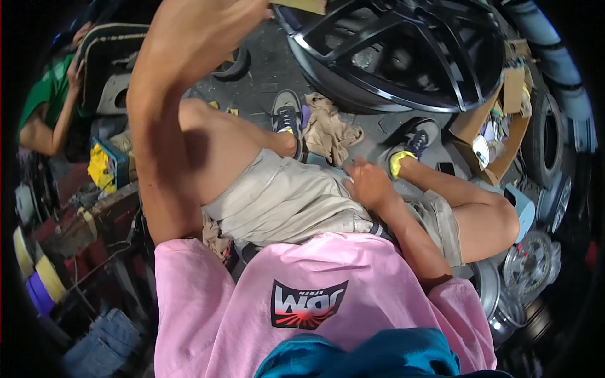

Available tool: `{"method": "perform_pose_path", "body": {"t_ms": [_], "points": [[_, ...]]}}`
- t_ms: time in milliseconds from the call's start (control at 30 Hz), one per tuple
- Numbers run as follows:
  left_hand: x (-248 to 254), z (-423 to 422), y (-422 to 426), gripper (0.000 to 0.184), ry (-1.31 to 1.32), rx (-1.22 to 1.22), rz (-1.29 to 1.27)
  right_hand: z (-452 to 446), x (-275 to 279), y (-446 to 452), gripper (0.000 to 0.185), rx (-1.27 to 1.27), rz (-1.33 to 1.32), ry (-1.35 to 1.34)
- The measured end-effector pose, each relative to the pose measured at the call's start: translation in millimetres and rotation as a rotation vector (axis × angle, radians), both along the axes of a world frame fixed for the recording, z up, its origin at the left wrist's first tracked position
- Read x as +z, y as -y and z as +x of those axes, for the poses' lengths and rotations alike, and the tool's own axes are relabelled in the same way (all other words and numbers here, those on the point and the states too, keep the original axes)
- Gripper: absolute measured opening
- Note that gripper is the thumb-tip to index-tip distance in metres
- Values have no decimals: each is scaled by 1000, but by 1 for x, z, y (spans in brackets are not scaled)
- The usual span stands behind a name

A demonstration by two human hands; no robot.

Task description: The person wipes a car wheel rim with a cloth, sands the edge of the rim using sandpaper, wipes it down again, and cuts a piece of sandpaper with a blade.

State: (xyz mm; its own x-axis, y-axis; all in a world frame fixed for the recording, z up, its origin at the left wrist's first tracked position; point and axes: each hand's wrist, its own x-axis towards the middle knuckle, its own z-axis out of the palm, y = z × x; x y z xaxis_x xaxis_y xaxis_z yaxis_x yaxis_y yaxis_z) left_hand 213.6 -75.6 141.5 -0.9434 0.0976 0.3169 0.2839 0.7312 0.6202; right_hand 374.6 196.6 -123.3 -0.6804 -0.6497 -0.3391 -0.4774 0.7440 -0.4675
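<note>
Left hand (242, 14) runs off the top edge near yellow pad (304, 5), grip can't tell; right hand (372, 184) loosely spread over shorts (293, 201), likely idle; wheel (449, 57) upper right, presumably kept within reach.

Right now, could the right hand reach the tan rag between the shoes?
Probably yes: the right hand is close to the tan rag, and nothing visible blocks the way.

The top edge crops the left hand (217, 17), the wheel rim (449, 60) and a yellowish strip (302, 5) (too little shows to name it). Upper left, the dark border cuts off a co-worker (53, 94). Mid-frame, the right hand (372, 186) has blurred fingertips.
</note>
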Motion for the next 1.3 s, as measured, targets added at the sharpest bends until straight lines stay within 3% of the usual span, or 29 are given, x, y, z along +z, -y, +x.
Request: {"method": "perform_pose_path", "body": {"t_ms": [33,67,167,200,300,333,400,467,533,667,733,833,1200,1300], "points": [[1,-1,8,19,24,-9,-1,-12,-3,7,35,-5,-68,-77],[0,-1,9,20,-33,-34,-37,-34,-11,23,49,-67,5,121],[13,13,-2,19,-163,-1,-291,-75,-74,64,58,-48,100,209],[15,18,2,17,-157,-18,-310,-87,-84,77,60,-146,137,190],[20,20,9,15,9,78,-334,-97,-116,87,64,-251,190,156],[28,19,10,14,245,314,-169,-93,-136,87,65,-253,200,147],[-10,48,89,31,293,159,-110,-76,-185,86,67,-159,184,174],[-15,61,109,29,275,203,-40,-67,-177,93,61,-23,111,402],[-12,71,111,32,292,249,-60,-49,-125,118,56,-99,-170,297],[-13,82,115,36,358,325,-76,-60,4,179,41,-110,-569,493],[-15,86,121,37,376,330,-78,-50,34,193,35,-24,-775,418],[-19,97,138,37,367,347,-64,-41,61,203,32,68,-883,434],[-35,132,182,35,247,469,-45,-25,80,210,43,231,-644,448],[-33,130,172,33,162,375,-79,-16,88,205,44,161,-591,451]]}}
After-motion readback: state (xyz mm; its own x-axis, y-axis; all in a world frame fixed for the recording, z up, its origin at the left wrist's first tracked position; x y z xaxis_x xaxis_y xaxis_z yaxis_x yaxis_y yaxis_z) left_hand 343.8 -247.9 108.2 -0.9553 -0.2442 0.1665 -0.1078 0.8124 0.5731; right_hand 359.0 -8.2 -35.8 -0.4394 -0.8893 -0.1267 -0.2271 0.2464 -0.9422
